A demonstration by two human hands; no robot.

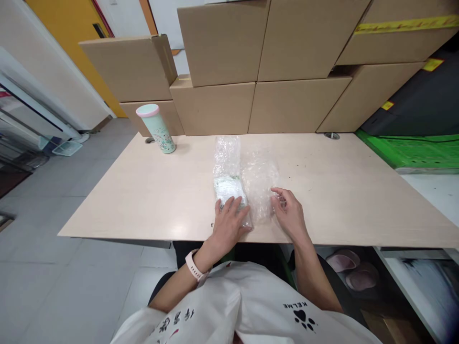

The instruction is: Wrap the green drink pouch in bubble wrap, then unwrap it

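Note:
A length of clear bubble wrap (227, 155) lies on the table, its near end around a flat whitish packet (227, 186) with some green on it. My left hand (229, 222) rests over the packet's near part, fingers spread, so what lies beneath the palm is hidden. To the right a second sheet of bubble wrap (258, 184) lies beside the packet. My right hand (289, 212) is at that sheet's right edge, thumb and fingertips closed on the plastic.
A mint-green tumbler (161, 131) with a pink lid stands at the back left. Stacked cardboard boxes (215, 110) line the table's (340, 196) far edge. A green plastic crate (419, 150) sits at the right, below a dark case (412, 105).

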